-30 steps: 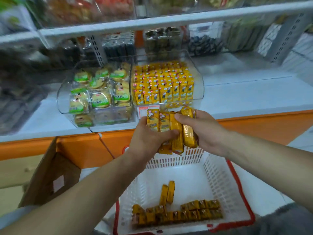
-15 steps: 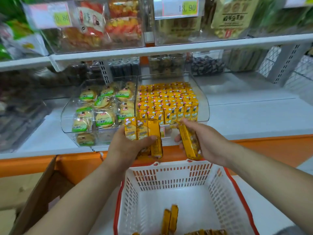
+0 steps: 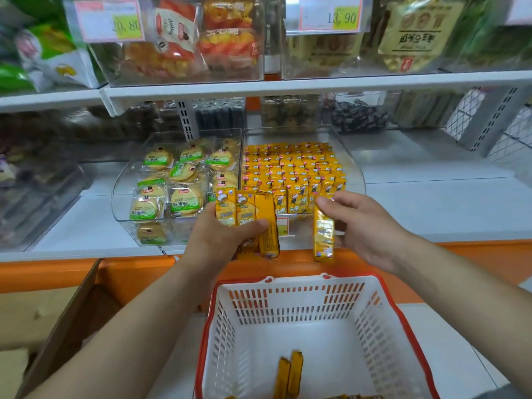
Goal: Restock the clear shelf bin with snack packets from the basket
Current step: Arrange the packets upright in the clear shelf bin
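Item one, my left hand [image 3: 218, 240]: fingers and thumb curled round a fan of held packets [image 3: 244, 211], three yellow faces showing. I hold them upright just in front of the bin's near wall as a ready reserve. Item two, my right hand [image 3: 371, 228]: thumb and fingertips pinch a single packet [image 3: 324, 237] by its top end, with the rest hanging down. I take one at a time, I judge, because each piece has to be slotted upright into a row. Item three, the clear shelf bin [image 3: 356, 174], on the white shelf beyond both hands: its stocked rows [image 3: 293, 171] stand label-forward and look nearly full. Any gap is probably in the near row, though my hands hide part of it. Item four, the basket [image 3: 288, 306], white with a red rim, near me and below the hands, set close under the shelf edge to keep the reach short. Loose packets [image 3: 289, 375] lie on its floor, their count cut off by the frame. Item five, the neighbouring bin [image 3: 121, 197] to the left: round green-labelled biscuits, not part of this job. Item six, a price tag [image 3: 282, 226] on the bin's front, between my hands. Next step, as I judge: lift the single packet over the near wall.
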